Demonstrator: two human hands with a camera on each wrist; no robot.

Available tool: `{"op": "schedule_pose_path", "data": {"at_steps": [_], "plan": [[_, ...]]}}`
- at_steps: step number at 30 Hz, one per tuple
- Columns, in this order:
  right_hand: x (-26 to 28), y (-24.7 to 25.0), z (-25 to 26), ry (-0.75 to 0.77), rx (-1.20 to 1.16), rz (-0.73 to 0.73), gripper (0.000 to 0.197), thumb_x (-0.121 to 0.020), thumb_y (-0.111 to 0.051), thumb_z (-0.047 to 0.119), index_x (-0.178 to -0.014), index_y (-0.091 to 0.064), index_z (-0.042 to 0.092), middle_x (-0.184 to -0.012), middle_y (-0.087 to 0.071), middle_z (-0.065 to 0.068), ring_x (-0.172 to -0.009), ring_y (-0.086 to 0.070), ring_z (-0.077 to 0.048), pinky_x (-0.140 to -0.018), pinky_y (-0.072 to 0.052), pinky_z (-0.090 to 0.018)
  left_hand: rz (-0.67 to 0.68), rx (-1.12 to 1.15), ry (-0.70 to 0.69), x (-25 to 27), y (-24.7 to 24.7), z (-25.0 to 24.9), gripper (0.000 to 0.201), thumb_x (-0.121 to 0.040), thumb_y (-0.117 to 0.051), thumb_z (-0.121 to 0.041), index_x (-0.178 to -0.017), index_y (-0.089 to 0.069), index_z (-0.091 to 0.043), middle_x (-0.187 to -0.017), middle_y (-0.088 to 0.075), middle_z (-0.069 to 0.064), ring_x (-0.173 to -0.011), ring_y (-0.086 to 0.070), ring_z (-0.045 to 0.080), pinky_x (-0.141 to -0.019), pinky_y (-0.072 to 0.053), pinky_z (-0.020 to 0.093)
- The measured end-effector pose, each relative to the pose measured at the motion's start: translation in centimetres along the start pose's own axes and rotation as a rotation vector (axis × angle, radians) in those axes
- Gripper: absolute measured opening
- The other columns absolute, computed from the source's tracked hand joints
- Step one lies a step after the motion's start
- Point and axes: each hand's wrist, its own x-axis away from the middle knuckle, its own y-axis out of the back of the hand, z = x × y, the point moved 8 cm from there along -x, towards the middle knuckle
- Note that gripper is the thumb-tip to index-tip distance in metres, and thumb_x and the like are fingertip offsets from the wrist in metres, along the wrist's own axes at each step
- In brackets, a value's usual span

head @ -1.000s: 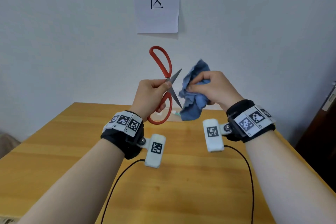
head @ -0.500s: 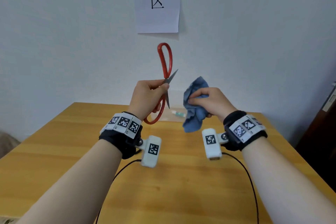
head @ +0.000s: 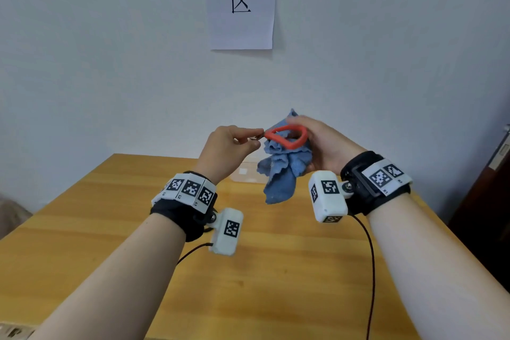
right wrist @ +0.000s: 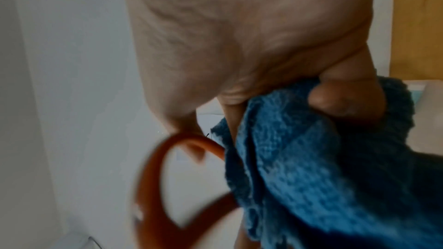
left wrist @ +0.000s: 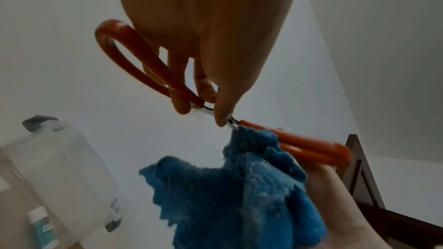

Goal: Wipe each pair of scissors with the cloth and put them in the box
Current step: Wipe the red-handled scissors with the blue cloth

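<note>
Fingers first: the left hand (head: 231, 146) has its thumb and fingertips (left wrist: 223, 118) pinched together right at the pivot of the red scissors (head: 287, 136), on the small bare metal part between the two handle loops. The right hand (head: 321, 146) is curled around the bunched blue cloth (head: 284, 174), with one handle loop lying against the cloth in its grip. Both are held up in the air over the wooden table (head: 276, 270), nothing resting on it.

Handling-wise I'd guess these are light but stiff, with smooth plastic loops that could slide a bit. The pivot pinch is a small, fiddly hold, and the metal there looks slick, so I'd want the cloth hand taking some of the load. The loops seem like the safe place to grab. I can't really see the blades here, so no idea which way the tips point. Cloth is soft and floppy, a tail of it hanging down below the hand, and it'll wrap around whatever it's squeezed on.

Further back, the clear plastic box (left wrist: 55, 168) sits on the table near the wall, with a small bottle (left wrist: 43, 226) just beside it. A paper sign (head: 241, 0) is stuck on the wall behind.
</note>
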Motion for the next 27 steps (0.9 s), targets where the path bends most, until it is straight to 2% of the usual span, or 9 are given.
{"op": "schedule_pose_path", "data": {"at_steps": [3, 8, 12, 15, 19, 22, 23, 25, 27], "plan": [[0.3, 0.5, -0.1, 0.03, 0.162, -0.151, 0.02, -0.092, -0.065, 0.029, -0.093, -0.067, 0.01, -0.074, -0.067, -0.011, -0.061, -0.066, -0.024, -0.057, -0.054, -0.032, 0.001, -0.02, 0.008, 0.0, 0.1, 0.0, 0.029, -0.094, -0.072, -0.015, -0.121, -0.076, -0.025, -0.09, -0.07, -0.014, -0.079, -0.061, -0.012, -0.072, -0.042, 0.001], [-0.1, 1.9, -0.4, 0.08, 0.144, -0.338, 0.022, -0.091, -0.064, 0.027, -0.097, -0.064, 0.006, -0.073, -0.06, -0.015, -0.052, -0.059, -0.025, -0.047, -0.048, -0.031, -0.112, 0.073, 0.076, 0.1, 1.3, 0.6, 0.016, -0.093, -0.073, -0.021, -0.108, -0.081, -0.023, -0.096, -0.078, -0.012, -0.093, -0.07, -0.004, -0.086, -0.054, 0.018], [-0.3, 2.7, -0.6, 0.11, 0.015, -0.394, 0.019, -0.093, -0.063, 0.025, -0.093, -0.061, 0.006, -0.072, -0.058, -0.015, -0.051, -0.057, -0.024, -0.044, -0.044, -0.029, -0.266, 0.116, 0.099, 0.4, 2.9, 0.8, 0.009, -0.086, -0.08, -0.03, -0.079, -0.078, -0.026, -0.079, -0.076, -0.011, -0.082, -0.072, 0.008, -0.076, -0.056, 0.025], [-0.2, 2.7, -0.6, 0.129, -0.069, -0.382, 0.017, -0.096, -0.062, 0.023, -0.091, -0.061, 0.006, -0.07, -0.06, -0.012, -0.047, -0.058, -0.022, -0.04, -0.043, -0.026, -0.196, 0.193, 0.193, 0.2, 1.9, 1.3, 0.025, -0.088, -0.08, -0.031, -0.074, -0.071, -0.013, -0.07, -0.072, -0.001, -0.07, -0.074, 0.015, -0.07, -0.061, 0.033], [-0.4, 1.8, -0.6, 0.168, -0.092, -0.29, 0.024, -0.097, -0.061, 0.028, -0.101, -0.067, 0.005, -0.088, -0.067, -0.018, -0.064, -0.064, -0.027, -0.052, -0.048, -0.033, 0.044, 0.31, 0.367, 0.6, -1.0, 1.2, 0.032, -0.102, -0.06, -0.038, -0.087, -0.069, -0.012, -0.081, -0.067, 0.001, -0.069, -0.072, 0.016, -0.071, -0.057, 0.034], [-0.7, 0.9, -0.6, 0.192, -0.033, -0.21, 0.034, -0.098, -0.06, 0.031, -0.114, -0.069, 0.002, -0.107, -0.074, -0.021, -0.093, -0.07, -0.039, -0.079, -0.056, -0.054, 0.044, 0.412, 0.41, 0.6, -1.4, 0.7, 0.034, -0.104, -0.056, -0.044, -0.106, -0.072, -0.014, -0.096, -0.073, -0.001, -0.074, -0.072, 0.014, -0.072, -0.057, 0.031], [-0.7, 0.6, -0.6, 0.195, -0.005, -0.183, 0.036, -0.098, -0.06, 0.031, -0.116, -0.069, 0.001, -0.106, -0.074, -0.022, -0.093, -0.071, -0.039, -0.08, -0.057, -0.054, 0.034, 0.455, 0.414, 0.5, -1.5, 0.6, 0.034, -0.103, -0.056, -0.044, -0.11, -0.072, -0.014, -0.1, -0.074, -0.001, -0.077, -0.072, 0.014, -0.071, -0.057, 0.029], [-0.6, 0.1, -0.5, 0.207, 0.062, -0.127, 0.034, -0.099, -0.059, 0.03, -0.111, -0.068, -0.001, -0.087, -0.07, -0.021, -0.069, -0.067, -0.033, -0.058, -0.054, -0.041, -0.001, 0.526, 0.417, 0.4, -1.4, 0.5, 0.034, -0.103, -0.058, -0.04, -0.112, -0.073, -0.011, -0.104, -0.075, -0.001, -0.081, -0.071, 0.015, -0.068, -0.055, 0.026], [-0.4, -0.3, -0.6, 0.217, 0.12, -0.086, 0.031, -0.1, -0.059, 0.03, -0.105, -0.067, 0.0, -0.073, -0.064, -0.016, -0.053, -0.058, -0.024, -0.049, -0.042, -0.031, -0.046, 0.549, 0.419, 0.4, -1.1, 0.7, 0.029, -0.102, -0.062, -0.036, -0.109, -0.074, -0.011, -0.098, -0.076, -0.003, -0.081, -0.071, 0.012, -0.069, -0.054, 0.025]]}}
